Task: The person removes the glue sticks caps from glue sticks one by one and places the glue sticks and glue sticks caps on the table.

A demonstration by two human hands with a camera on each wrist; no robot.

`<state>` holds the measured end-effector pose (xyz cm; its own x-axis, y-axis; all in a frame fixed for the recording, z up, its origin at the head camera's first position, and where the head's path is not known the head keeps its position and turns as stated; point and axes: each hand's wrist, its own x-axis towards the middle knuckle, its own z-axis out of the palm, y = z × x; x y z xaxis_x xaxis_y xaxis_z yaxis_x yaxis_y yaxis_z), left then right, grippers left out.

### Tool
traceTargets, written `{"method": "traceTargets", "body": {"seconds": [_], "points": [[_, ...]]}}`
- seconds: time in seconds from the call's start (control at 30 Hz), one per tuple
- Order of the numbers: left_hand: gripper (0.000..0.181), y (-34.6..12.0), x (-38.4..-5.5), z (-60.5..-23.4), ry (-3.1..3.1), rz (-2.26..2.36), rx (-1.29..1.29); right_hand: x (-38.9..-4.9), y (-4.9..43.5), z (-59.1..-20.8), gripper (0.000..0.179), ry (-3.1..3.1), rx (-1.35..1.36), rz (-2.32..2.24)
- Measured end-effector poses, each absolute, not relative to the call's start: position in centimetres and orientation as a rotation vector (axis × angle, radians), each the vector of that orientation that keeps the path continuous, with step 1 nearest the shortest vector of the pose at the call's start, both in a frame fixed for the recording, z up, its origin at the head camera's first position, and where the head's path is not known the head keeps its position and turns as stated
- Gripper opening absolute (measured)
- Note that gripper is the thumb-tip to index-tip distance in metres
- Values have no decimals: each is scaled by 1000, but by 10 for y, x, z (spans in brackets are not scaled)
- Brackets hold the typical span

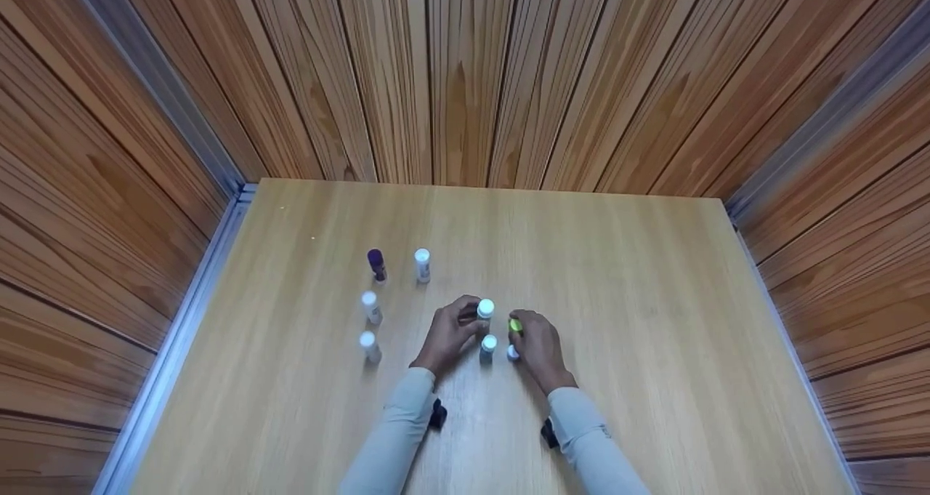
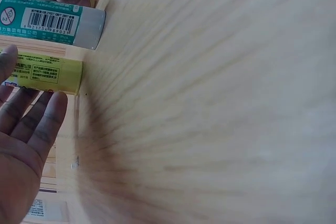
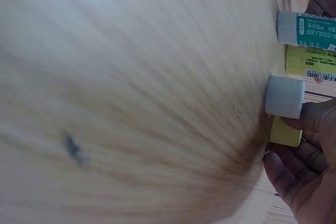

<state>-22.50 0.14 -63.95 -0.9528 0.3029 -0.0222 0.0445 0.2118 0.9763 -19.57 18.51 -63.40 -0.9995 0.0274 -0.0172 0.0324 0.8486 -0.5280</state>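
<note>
My left hand (image 1: 449, 335) holds a yellow-labelled glue stick (image 2: 55, 73) with a pale cap (image 1: 486, 308) between thumb and fingers. It stands upright on the table. Just in front of it stands a teal-labelled glue stick (image 2: 52, 20) with a pale cap, between the two hands. My right hand (image 1: 541, 346) grips a glue stick with a bright yellow-green cap (image 1: 515, 326); its yellow lower end (image 3: 286, 132) shows in the right wrist view. Beside that hand's thumb is a white glue stick (image 3: 284, 96), its upper part partly hidden by the hand in the head view.
To the left on the wooden table (image 1: 654, 299) stand a purple-capped glue stick (image 1: 376, 264) and white ones: one at the back (image 1: 423, 264), one midway (image 1: 371, 307), one nearer (image 1: 370, 347). Wood-panelled walls (image 1: 465, 81) enclose the table's back and sides.
</note>
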Motion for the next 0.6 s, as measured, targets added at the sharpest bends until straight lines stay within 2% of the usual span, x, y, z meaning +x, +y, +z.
{"method": "traceTargets", "body": {"seconds": [0.6], "points": [[36, 0, -223, -642, 2304, 1799, 348, -193, 185, -637, 31, 3027, 61, -931]]}}
